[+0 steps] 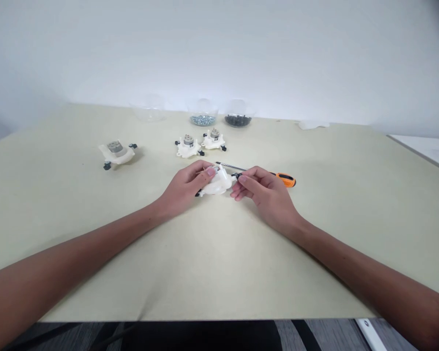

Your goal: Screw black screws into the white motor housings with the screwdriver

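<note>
My left hand [186,186] is closed around a white plastic housing [218,183], thumb on top, just above the middle of the table. A black piece shows at the housing's lower left, under my fingers. At its right side, my right hand [264,194] pinches a small black rubber piece [236,175] between thumb and forefinger, against the housing's tab. Whether that piece is seated on the tab I cannot tell. Behind my right hand lies a screwdriver [286,180] with an orange and black handle, its shaft pointing left.
Similar white housings with grey motors and black feet stand at the left [117,152] and behind my hands [189,146], [214,140]. Along the back are clear bowls: one of silvery small parts [203,120], one of black pieces [237,120], and another clear bowl [149,109].
</note>
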{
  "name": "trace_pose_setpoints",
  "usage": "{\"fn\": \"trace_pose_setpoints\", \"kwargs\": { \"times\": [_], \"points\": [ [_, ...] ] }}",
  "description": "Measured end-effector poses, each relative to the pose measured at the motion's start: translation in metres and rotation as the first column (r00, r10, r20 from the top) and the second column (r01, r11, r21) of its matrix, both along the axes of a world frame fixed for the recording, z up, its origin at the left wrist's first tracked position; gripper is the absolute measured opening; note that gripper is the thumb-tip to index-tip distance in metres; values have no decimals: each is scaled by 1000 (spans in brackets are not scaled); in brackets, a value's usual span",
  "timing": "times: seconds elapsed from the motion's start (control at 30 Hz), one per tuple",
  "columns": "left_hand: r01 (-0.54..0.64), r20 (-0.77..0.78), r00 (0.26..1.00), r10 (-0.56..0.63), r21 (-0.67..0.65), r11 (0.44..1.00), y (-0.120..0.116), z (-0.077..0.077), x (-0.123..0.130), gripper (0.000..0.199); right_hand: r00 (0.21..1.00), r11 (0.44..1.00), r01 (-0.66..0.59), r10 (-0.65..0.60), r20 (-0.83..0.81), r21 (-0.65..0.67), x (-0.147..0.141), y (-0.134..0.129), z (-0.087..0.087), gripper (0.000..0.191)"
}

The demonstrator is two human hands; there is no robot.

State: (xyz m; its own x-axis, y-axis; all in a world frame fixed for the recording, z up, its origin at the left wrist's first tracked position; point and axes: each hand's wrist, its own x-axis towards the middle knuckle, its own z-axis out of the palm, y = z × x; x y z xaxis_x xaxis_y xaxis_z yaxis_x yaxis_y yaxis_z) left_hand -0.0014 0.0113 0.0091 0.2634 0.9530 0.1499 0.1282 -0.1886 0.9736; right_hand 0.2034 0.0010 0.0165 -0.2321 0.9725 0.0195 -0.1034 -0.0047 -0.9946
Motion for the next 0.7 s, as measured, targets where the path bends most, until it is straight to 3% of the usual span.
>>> {"fn": "trace_pose_setpoints", "kwargs": {
  "times": [0.13,0.23,0.37,0.43,0.5,0.6,0.7],
  "points": [
    [22,-41,999,-21,14,1000,0,-1,-1,33,984,988,40,-65,165,150,2,-4,2,19],
    [32,-79,996,-29,25,999,0,0,-1,32,932,947,58,-165,323,317,2,-8,2,19],
    [45,-131,991,-39,41,998,0,0,-1,32,755,793,-54,-365,545,606,4,-13,-2,13],
    [46,-158,987,-36,61,997,-1,0,0,32,697,739,-111,-419,582,664,4,-15,-1,11],
    [47,-172,984,-33,81,996,-2,0,0,32,746,793,-63,-366,557,605,4,-15,1,13],
    [57,-153,987,-43,91,994,-3,0,0,32,920,951,50,-162,357,304,2,-13,6,16],
    [62,-110,993,-52,87,994,-5,0,0,32,998,1000,10,-10,59,-2,1,-8,8,15]
  ]
}}
